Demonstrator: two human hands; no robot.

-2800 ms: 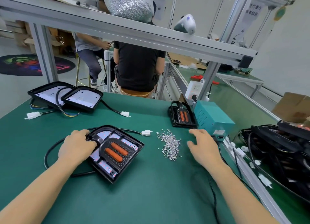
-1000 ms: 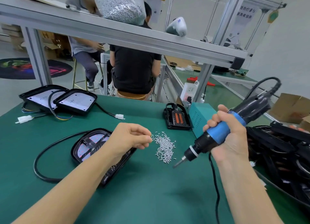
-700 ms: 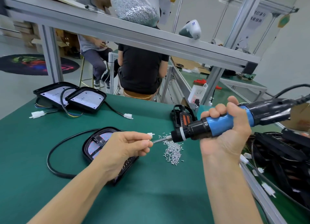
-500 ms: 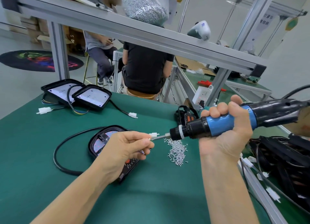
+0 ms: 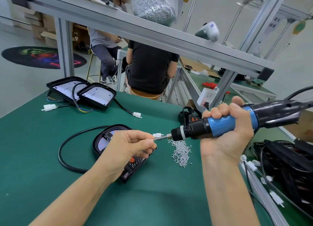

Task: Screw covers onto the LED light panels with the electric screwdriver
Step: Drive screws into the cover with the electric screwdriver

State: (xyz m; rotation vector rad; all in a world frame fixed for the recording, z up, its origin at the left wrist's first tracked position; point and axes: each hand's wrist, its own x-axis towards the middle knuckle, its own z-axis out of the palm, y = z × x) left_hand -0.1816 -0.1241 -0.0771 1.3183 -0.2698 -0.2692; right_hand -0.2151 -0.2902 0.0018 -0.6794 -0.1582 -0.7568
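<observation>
Both of your hands are raised above the green mat (image 5: 50,158): your right hand (image 5: 232,134) is wrapped firmly around the blue grip of the electric screwdriver (image 5: 220,124), which lies nearly level with its bit pointing left, and your left hand (image 5: 128,147) pinches something small at the tip of that bit, probably a screw, though it is too small to make out. Beneath your left hand the LED light panel (image 5: 105,139) lies flat on the mat with its black cover (image 5: 135,164) on it, partly hidden by your wrist, and its black cable (image 5: 67,147) loops out to the left. Just right of the panel lies the loose pile of screws (image 5: 181,151). Near the mat's far left edge two more panels (image 5: 84,93) rest overlapping, open side up. At your right a heap of black parts (image 5: 288,161) sits beyond the bench rail.
</observation>
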